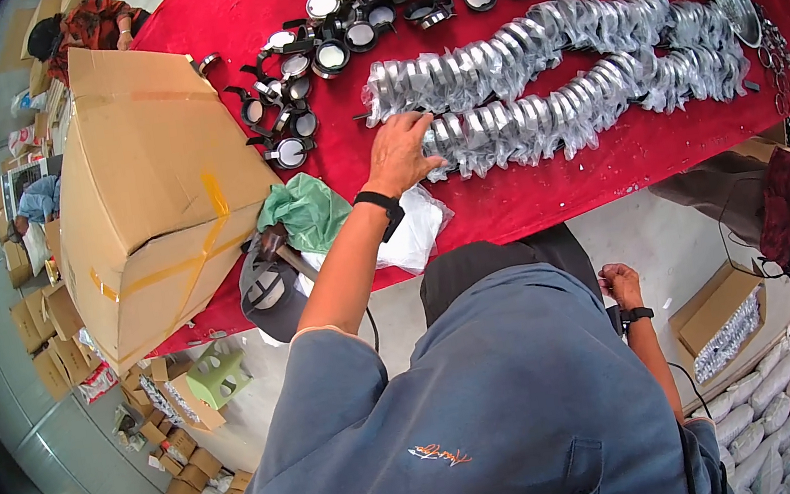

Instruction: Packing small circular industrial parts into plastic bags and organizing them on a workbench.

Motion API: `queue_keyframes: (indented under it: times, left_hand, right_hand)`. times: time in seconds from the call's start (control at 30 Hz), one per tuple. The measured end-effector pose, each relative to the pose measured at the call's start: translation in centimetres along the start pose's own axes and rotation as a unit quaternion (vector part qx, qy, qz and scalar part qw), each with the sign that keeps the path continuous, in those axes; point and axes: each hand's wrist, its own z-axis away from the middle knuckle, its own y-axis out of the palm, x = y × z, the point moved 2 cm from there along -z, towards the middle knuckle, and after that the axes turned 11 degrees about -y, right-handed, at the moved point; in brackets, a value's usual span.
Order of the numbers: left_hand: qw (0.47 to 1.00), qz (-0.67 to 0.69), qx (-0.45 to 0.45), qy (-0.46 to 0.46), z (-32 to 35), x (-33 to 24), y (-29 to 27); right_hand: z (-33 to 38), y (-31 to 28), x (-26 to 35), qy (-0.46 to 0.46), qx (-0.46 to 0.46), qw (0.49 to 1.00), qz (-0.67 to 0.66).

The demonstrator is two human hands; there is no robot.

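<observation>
My left hand (399, 150) is stretched out, fingers spread flat on the near end of the rows of bagged silver rings (552, 73) on the red table (549, 195); open palm, pressing not pinching. My right hand (619, 284) hangs back by my hip, loosely curled, holding nothing I can see. Risk, I'd say: the slick bags slide under my palm, so one shove could break up the row. Loose black-strapped lenses (328, 54) lie just beyond my fingers, easy to knock. The cardboard box (145, 191) left of my wrist overhangs the edge.
</observation>
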Motion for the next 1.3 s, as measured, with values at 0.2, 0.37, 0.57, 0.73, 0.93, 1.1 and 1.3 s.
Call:
queue_keyframes:
  times: [0.2, 0.37, 0.57, 0.73, 0.93, 1.1, 1.3]
  left_hand:
    - [0.998, 0.002, 0.039, -0.043, -0.6, 0.1, 3.6]
    - [0.999, -0.013, 0.025, -0.043, -0.5, -1.4, 2.9]
    - [1.0, 0.003, 0.028, 0.002, -2.7, -5.1, 4.4]
    - [0.999, -0.015, 0.021, -0.023, -2.5, -4.8, 5.2]
    - [0.998, -0.04, 0.037, -0.044, -2.1, -5.8, 4.4]
    - [1.0, -0.003, 0.003, 0.01, -4.9, -8.3, 6.1]
    - [0.999, -0.024, 0.035, 0.003, -5.5, -8.9, 7.4]
  right_hand:
    - [0.8, 0.0, -0.7, -0.021, -0.025, 0.999, -0.013]
    - [1.2, -0.5, -2.8, -0.015, 0.001, 1.0, 0.003]
    - [1.9, -0.4, -4.2, -0.007, -0.009, 1.0, -0.013]
    - [2.5, -0.4, -4.0, -0.003, -0.03, 1.0, -0.007]
    - [3.3, -0.5, -5.2, 0.026, -0.02, 0.999, -0.033]
    - [3.4, -0.2, -4.7, 0.02, -0.027, 0.998, -0.045]
    - [2.9, -0.5, -5.4, 0.024, -0.045, 0.997, -0.056]
